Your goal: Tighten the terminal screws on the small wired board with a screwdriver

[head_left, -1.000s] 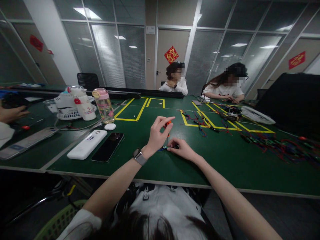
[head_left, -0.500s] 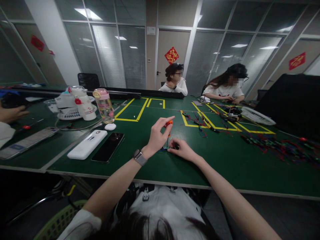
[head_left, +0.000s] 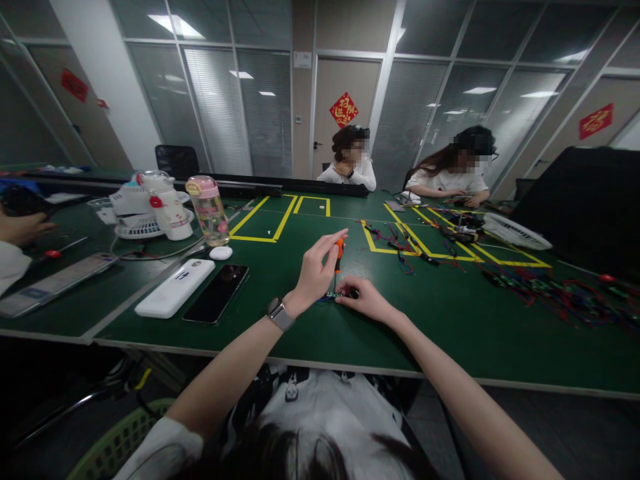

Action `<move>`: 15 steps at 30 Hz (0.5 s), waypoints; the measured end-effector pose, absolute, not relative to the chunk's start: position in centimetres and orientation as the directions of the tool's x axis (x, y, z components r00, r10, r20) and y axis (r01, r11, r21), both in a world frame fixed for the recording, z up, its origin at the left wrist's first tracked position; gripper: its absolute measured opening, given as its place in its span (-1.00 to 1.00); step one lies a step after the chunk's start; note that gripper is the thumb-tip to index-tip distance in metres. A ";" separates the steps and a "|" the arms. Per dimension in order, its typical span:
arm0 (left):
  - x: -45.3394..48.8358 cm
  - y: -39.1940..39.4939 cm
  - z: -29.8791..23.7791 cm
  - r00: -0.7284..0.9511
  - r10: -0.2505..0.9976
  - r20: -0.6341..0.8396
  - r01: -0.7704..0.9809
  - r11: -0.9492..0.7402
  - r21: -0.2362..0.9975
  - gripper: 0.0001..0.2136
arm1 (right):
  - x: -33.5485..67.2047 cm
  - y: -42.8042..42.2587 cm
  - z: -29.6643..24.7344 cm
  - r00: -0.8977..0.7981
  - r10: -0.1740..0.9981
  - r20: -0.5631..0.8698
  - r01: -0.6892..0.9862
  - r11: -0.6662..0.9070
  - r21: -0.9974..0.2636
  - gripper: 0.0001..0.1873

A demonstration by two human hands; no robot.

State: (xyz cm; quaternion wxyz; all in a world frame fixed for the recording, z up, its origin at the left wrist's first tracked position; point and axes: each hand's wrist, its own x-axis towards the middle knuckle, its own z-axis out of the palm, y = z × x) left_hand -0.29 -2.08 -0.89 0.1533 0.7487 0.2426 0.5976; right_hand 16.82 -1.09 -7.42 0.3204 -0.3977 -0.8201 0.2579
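My left hand, with a watch on its wrist, pinches the orange handle of a small screwdriver held upright, tip down. The tip meets a small part with wires lying on the green table. My right hand rests on the table and its fingers pinch that small part, holding it in place. Most of the part is hidden under the fingers.
To the left lie a black phone, a white power bank, a pink-lidded bottle and a white fan. Piles of coloured wires spread at the right. Two people sit at the far side; another person's hand is at the left edge.
My left fingers have turned on the screwdriver handle, so the forefinger has curled in from pointing outward. The right hand and the part have stayed put.
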 end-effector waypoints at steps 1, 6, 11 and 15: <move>-0.3 -2.1 -0.9 0.161 0.543 0.824 0.186 -0.837 0.515 -0.70 | 16.8 -1.1 -7.4 -0.479 0.817 0.322 0.489 0.553 -0.675 -0.88; -0.2 -2.2 -0.8 0.086 0.482 0.872 0.270 -0.854 0.446 -0.79 | 16.8 -1.1 -7.4 -0.472 0.821 0.320 0.495 0.548 -0.674 -0.90; -0.3 -2.2 -0.7 0.080 0.480 0.874 0.306 -0.846 0.437 -0.81 | 16.9 -1.0 -7.5 -0.480 0.817 0.320 0.496 0.554 -0.669 -0.90; -0.4 -2.1 -0.8 0.157 0.495 0.855 0.221 -0.861 0.458 -0.70 | 16.9 -0.9 -7.6 -0.497 0.803 0.330 0.500 0.575 -0.648 -0.89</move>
